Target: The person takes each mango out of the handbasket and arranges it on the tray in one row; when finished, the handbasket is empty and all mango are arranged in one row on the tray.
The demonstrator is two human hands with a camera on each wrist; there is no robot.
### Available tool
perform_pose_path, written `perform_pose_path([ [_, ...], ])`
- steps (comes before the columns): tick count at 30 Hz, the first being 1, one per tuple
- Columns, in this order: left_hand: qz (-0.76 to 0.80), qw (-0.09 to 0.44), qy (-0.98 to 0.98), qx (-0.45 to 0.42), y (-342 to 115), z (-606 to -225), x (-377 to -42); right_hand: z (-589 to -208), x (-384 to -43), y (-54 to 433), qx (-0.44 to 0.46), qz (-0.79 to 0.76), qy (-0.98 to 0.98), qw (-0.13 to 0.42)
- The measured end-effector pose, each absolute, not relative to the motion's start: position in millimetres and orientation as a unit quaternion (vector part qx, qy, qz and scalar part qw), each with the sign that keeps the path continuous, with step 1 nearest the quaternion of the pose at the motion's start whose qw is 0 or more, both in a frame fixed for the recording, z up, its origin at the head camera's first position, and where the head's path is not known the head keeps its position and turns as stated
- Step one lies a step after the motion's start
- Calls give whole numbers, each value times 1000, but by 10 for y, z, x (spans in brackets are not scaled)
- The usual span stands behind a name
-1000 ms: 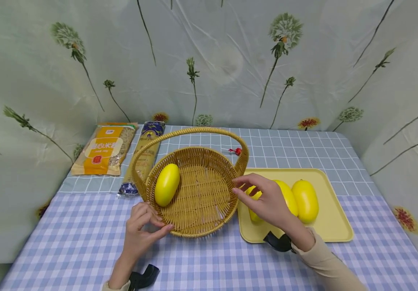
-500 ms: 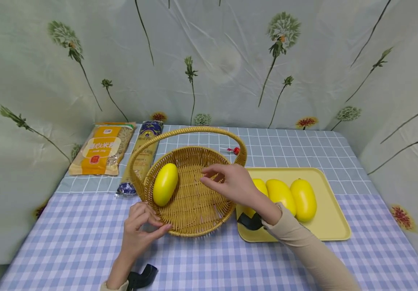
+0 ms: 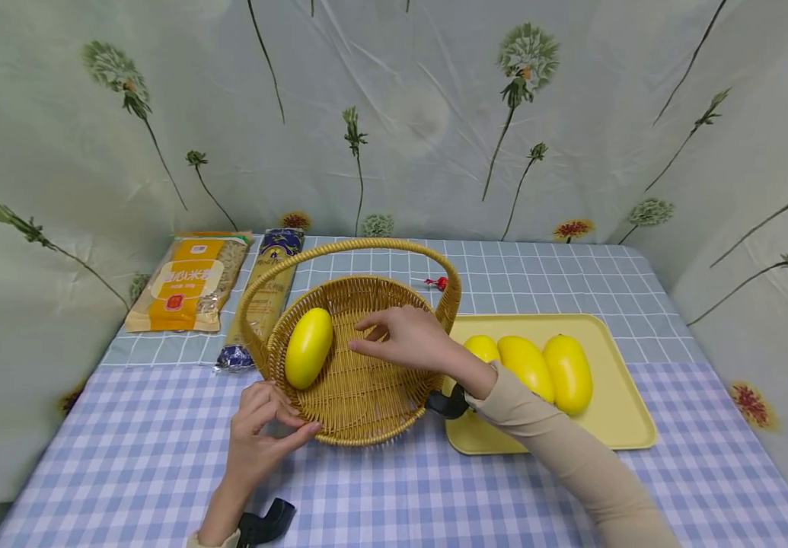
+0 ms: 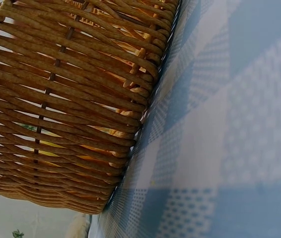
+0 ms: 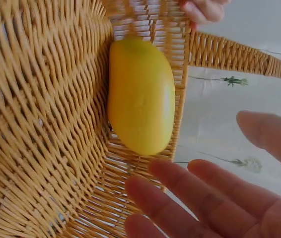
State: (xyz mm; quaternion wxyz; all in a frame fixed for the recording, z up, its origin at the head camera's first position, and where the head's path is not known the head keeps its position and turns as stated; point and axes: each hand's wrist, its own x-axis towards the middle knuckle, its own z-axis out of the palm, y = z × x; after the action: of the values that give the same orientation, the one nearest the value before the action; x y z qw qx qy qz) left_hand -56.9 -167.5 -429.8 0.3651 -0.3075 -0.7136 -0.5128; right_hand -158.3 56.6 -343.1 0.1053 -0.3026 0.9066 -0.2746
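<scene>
A round wicker basket with a tall arched handle stands mid-table in the head view. My left hand holds its near-left rim, thumb on the edge. One yellow mango lies inside against the left wall. Over the basket's interior hovers my right hand, holding nothing, its fingers extended toward the mango. The right wrist view shows those fingers spread apart, just short of the mango. Woven wall of the basket fills much of the left wrist view, close against the checked cloth.
Right of the basket, a yellow tray carries three more mangoes, partly behind the right forearm. At the back left lie an orange-labelled food bag and a long narrow packet. A small red wrapped candy sits behind the handle.
My right hand has moved left from beside the tray and the basket's right rim to over its inside. The left hand keeps its hold on the rim, and the mango inside stays put.
</scene>
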Motion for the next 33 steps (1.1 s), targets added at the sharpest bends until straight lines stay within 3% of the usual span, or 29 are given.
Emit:
perform_pose_path([
  [14,-507,362,-722,-302,-1685,-4300,-561,-3454,-1729,269,-301,-226,908,182],
  [33,-505,360,-723,-302,-1679,-4270,-549,-3683,-1736,-74,-233,-283,913,180],
])
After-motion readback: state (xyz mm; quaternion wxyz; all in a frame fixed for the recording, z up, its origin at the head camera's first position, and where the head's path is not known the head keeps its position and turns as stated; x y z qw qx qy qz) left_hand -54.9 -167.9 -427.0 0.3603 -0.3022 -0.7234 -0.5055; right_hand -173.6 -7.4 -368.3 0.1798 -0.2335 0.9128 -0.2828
